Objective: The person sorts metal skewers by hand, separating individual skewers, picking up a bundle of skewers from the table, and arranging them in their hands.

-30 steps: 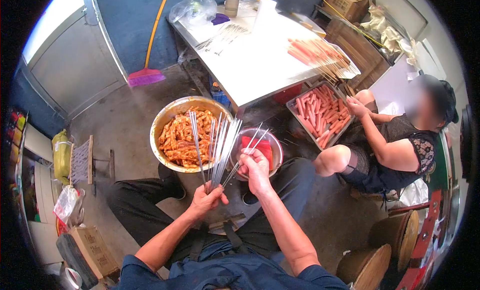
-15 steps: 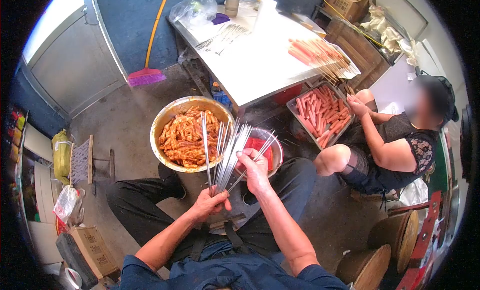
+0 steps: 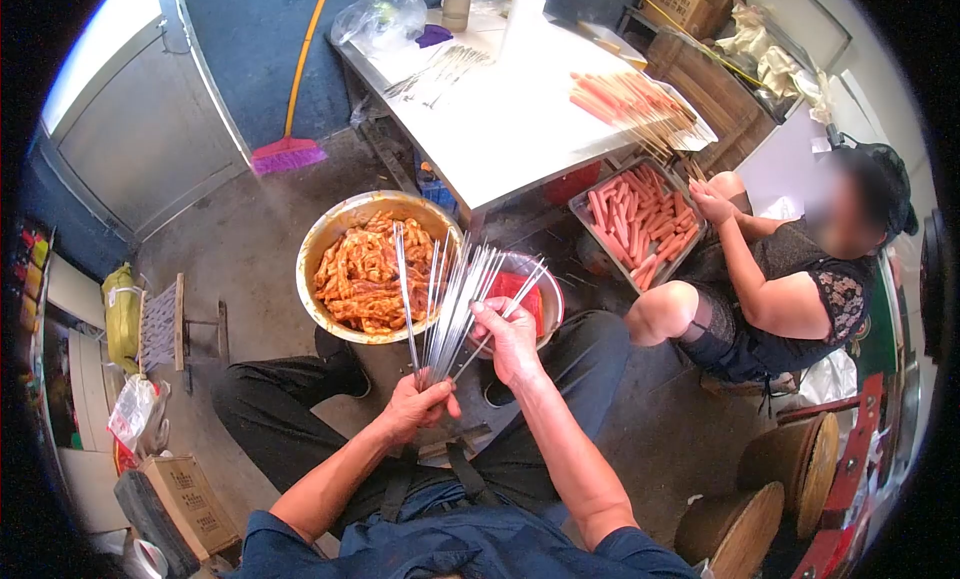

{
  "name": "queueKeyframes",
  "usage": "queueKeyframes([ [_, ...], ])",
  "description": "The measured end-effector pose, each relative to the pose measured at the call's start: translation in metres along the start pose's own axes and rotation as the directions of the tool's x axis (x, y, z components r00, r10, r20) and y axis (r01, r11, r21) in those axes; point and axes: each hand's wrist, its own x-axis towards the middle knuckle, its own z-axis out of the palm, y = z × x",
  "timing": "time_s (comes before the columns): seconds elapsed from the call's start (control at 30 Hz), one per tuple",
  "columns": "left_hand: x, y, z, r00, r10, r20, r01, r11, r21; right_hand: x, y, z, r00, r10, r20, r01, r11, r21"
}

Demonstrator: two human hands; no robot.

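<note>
With the left hand (image 3: 417,406), gripping thin metal sticks (image 3: 462,304) low down; with the right hand (image 3: 510,341), pinching a few higher up. Likely light, stiff and slippery, so best held low, near the big bowl (image 3: 328,225) of saucy meat (image 3: 362,279).

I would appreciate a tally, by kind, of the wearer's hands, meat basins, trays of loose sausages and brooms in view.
Hands: 2 (left hand, right hand, both holding metal skewers)
Meat basin: 1
Tray of loose sausages: 1
Broom: 1
Total: 5
</note>
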Motion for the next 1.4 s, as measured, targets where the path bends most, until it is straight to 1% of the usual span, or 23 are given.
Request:
queueKeyframes([
  [0.07,0.002,-0.003,-0.002,1.0,0.008,-0.003,-0.008,1.0,0.006,0.002,0.0,-0.003,0.999,0.034,0.004,-0.034,0.999,-0.013],
  [0.1,0.002,-0.005,-0.002,1.0,0.026,-0.006,-0.026,1.0,0.009,0.001,0.0,-0.003,0.999,0.034,0.004,-0.034,0.999,-0.013],
  [0.17,0.002,-0.005,-0.002,0.999,0.043,-0.009,-0.043,0.999,0.012,0.001,0.0,-0.003,1.0,0.009,0.001,-0.009,0.998,0.055],
  [0.23,0.0,-0.001,0.0,0.997,0.053,-0.047,-0.053,0.999,0.011,0.001,0.0,-0.004,1.0,0.006,-0.001,-0.006,0.998,0.066],
  [0.4,0.001,-0.002,0.0,0.996,0.073,-0.044,-0.073,0.997,-0.005,-0.001,-0.001,-0.006,1.0,-0.006,0.01,0.005,0.998,0.068],
  [0.47,0.001,-0.002,-0.001,0.997,0.074,-0.036,-0.075,0.997,-0.007,-0.001,0.0,-0.008,1.0,0.005,0.017,-0.007,0.995,0.095],
  [0.67,0.002,-0.003,0.0,0.995,0.097,-0.031,-0.097,0.995,0.023,-0.001,0.0,-0.013,0.999,0.026,0.044,-0.03,0.993,0.112],
  [0.73,0.001,-0.001,0.001,0.992,0.114,-0.043,-0.111,0.992,0.067,-0.002,-0.001,-0.012,0.998,0.023,0.053,-0.029,0.994,0.11],
  [0.8,0.0,0.001,0.002,0.993,0.106,-0.048,-0.103,0.992,0.072,-0.001,-0.003,-0.011,0.998,0.021,0.062,-0.028,0.994,0.107],
  [1.0,0.0,-0.001,0.0,0.994,0.096,-0.043,-0.091,0.991,0.1,0.007,-0.009,-0.01,1.0,-0.003,0.022,0.001,0.996,0.091],
  [1.07,0.0,-0.001,0.001,0.995,0.089,-0.046,-0.084,0.99,0.109,0.011,-0.008,-0.011,0.998,-0.048,0.034,0.045,0.994,0.097],
  [1.33,-0.001,0.003,0.001,0.996,0.078,-0.045,-0.071,0.988,0.139,0.012,-0.012,-0.008,1.0,-0.006,0.012,0.004,0.995,0.101],
  [1.4,0.0,0.002,0.0,0.996,0.083,-0.04,-0.076,0.988,0.136,0.011,-0.013,-0.008,1.0,-0.004,0.031,0.0,0.991,0.132],
])
